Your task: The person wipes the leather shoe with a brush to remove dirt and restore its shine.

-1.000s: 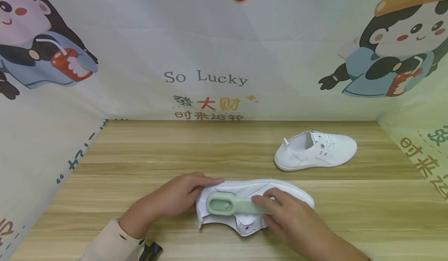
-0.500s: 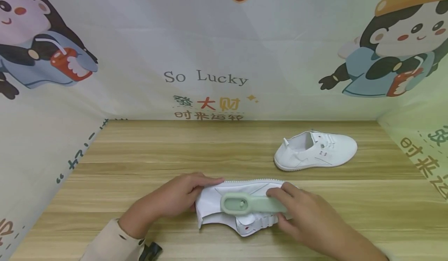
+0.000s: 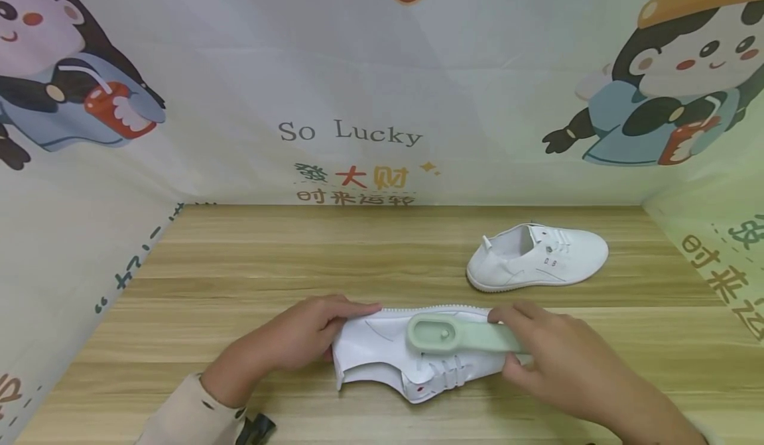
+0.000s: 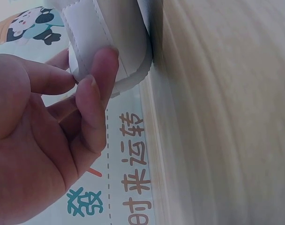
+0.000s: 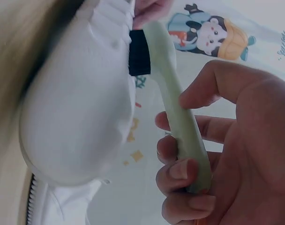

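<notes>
A white lace-up shoe [image 3: 382,342] lies on its side near the front of the table, its sole edge facing away and its opening toward me. My left hand [image 3: 307,332] grips the heel end, thumb and fingers pinching it in the left wrist view. In my right hand [image 3: 561,352] is a pale green brush [image 3: 434,333], fingers curled round its handle. The brush's dark bristles [image 5: 140,52] touch the shoe's upper, as the right wrist view shows. The brush head hides part of the shoe's side, and my right hand covers the toe in the head view.
A second white shoe [image 3: 540,259] stands upright farther back on the right of the wooden table [image 3: 268,253]. Printed cloth walls [image 3: 358,80] enclose the back and both sides. A small black object [image 3: 258,428] sits by my left sleeve.
My right hand has slid the brush to the right along the shoe, from the heel part toward the toe. The left hand and both shoes have stayed in place.
</notes>
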The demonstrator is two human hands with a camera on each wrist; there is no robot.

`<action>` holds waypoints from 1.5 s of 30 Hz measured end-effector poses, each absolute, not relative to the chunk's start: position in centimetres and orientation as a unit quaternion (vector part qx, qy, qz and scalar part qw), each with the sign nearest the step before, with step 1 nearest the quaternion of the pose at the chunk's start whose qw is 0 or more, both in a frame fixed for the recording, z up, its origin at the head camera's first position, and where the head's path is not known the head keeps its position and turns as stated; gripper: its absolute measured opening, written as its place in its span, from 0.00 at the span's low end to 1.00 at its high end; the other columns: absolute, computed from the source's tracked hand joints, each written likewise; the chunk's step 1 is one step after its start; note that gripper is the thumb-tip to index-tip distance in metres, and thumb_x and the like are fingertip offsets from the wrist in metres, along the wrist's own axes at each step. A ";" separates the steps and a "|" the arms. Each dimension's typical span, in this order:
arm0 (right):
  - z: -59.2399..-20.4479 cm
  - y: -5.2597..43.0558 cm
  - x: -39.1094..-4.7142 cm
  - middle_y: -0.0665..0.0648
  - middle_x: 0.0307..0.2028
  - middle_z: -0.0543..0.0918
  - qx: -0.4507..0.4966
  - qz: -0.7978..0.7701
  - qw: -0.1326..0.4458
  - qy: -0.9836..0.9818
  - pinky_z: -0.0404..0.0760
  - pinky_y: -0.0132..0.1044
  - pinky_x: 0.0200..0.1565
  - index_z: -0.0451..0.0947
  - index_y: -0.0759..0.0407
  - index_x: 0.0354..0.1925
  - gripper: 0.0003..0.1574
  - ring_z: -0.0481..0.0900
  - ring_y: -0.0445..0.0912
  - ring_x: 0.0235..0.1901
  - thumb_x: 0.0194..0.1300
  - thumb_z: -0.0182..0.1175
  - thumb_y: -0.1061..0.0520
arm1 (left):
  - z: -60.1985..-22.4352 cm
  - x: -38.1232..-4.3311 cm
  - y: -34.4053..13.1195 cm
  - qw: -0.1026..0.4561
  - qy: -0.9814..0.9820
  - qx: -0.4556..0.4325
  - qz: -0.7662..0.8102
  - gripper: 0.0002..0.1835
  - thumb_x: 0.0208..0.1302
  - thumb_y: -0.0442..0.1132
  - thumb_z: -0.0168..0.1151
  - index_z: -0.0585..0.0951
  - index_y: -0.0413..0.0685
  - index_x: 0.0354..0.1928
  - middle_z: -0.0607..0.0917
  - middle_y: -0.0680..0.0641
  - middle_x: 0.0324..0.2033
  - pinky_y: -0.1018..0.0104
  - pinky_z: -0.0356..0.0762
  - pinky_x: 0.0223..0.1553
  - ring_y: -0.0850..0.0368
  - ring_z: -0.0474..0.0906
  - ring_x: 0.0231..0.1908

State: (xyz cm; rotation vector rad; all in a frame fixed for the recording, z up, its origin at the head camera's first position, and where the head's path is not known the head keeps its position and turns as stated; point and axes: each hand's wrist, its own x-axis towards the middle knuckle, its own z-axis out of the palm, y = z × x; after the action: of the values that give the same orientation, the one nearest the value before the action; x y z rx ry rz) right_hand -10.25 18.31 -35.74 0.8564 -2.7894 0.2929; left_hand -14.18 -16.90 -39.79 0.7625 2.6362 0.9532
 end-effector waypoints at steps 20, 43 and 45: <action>-37.0 16.5 -10.0 0.41 0.37 0.78 0.331 0.114 0.135 -0.927 0.68 0.27 0.26 0.78 0.47 0.52 0.28 0.64 0.28 0.23 0.49 0.69 0.56 | -39.9 -14.2 -17.1 0.114 0.903 0.260 0.324 0.28 0.73 0.28 0.47 0.77 0.68 0.65 0.83 0.54 0.42 0.69 0.76 0.33 0.64 0.74 0.31; -39.8 14.3 -9.5 0.45 0.42 0.77 0.420 0.163 0.192 -0.872 0.76 0.28 0.35 0.78 0.45 0.61 0.40 0.74 0.37 0.32 0.49 0.76 0.61 | -40.1 -14.2 -17.0 0.117 0.899 0.264 0.328 0.28 0.73 0.28 0.47 0.76 0.68 0.66 0.82 0.54 0.38 0.68 0.77 0.30 0.65 0.73 0.26; -39.7 14.4 -9.6 0.45 0.42 0.77 0.418 0.162 0.195 -0.872 0.75 0.28 0.34 0.78 0.45 0.61 0.40 0.73 0.36 0.31 0.50 0.76 0.61 | -40.1 -14.2 -17.0 0.116 0.899 0.265 0.330 0.29 0.73 0.28 0.47 0.76 0.68 0.66 0.82 0.54 0.38 0.68 0.77 0.30 0.65 0.74 0.26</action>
State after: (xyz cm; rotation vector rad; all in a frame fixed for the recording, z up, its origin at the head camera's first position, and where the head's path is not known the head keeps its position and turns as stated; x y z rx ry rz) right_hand -9.57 14.40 -39.70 1.1728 -2.4452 0.4548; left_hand -14.21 -17.04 -40.11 0.7750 2.6320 0.9660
